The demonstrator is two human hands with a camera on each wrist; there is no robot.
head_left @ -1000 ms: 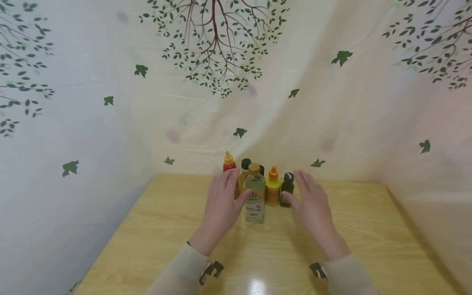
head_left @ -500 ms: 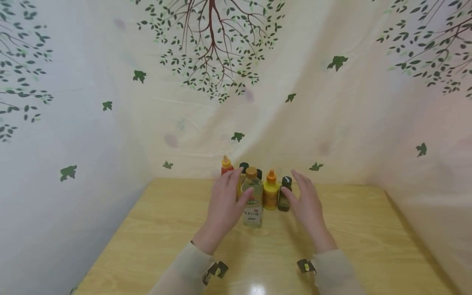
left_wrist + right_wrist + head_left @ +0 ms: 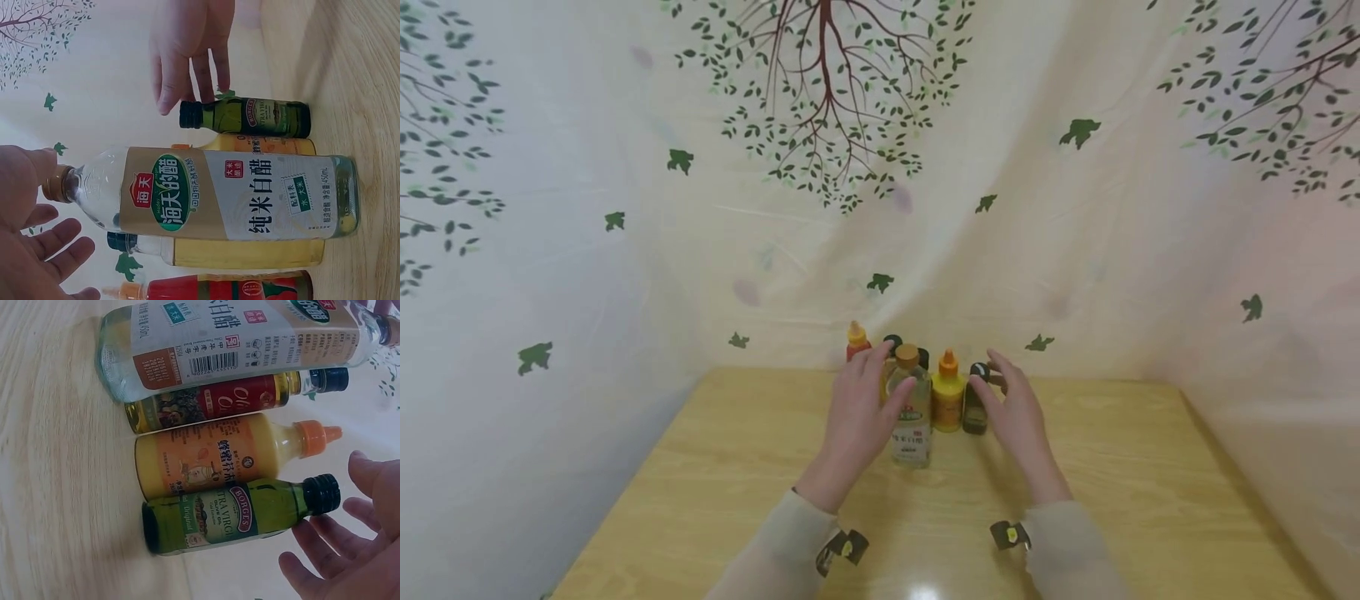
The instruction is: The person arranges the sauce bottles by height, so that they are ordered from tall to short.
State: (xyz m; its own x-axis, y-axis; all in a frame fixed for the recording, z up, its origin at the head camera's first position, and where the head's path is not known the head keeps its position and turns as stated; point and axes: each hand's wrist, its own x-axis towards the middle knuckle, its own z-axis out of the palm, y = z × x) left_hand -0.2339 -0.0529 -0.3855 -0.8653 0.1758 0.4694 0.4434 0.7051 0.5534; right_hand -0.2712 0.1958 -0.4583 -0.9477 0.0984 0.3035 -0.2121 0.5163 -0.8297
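Note:
A tall clear bottle of white rice vinegar [image 3: 912,442] with a tan cap stands upright at the front of a group of bottles. My left hand [image 3: 857,417] is at its left, fingers spread behind and thumb in front; the thumb overlaps the cap [image 3: 57,184] in the left wrist view. At the group's right end stands a small dark green olive oil bottle [image 3: 231,515] with a black cap. My right hand [image 3: 1017,412] reaches around that bottle's top with loosely bent fingers, its fingertips [image 3: 307,528] right at the neck in the right wrist view.
A yellow squeeze bottle [image 3: 947,404] with an orange nozzle stands between the vinegar and the green bottle. Behind are an olive oil bottle [image 3: 212,400] with a red label and a red sauce bottle [image 3: 231,287]. The wooden table [image 3: 737,500] meets a leaf-printed cloth [image 3: 805,292].
My right hand has moved left and closer in to the green olive oil bottle. The left hand has shifted slightly across the vinegar bottle. The head view has tilted a little upward.

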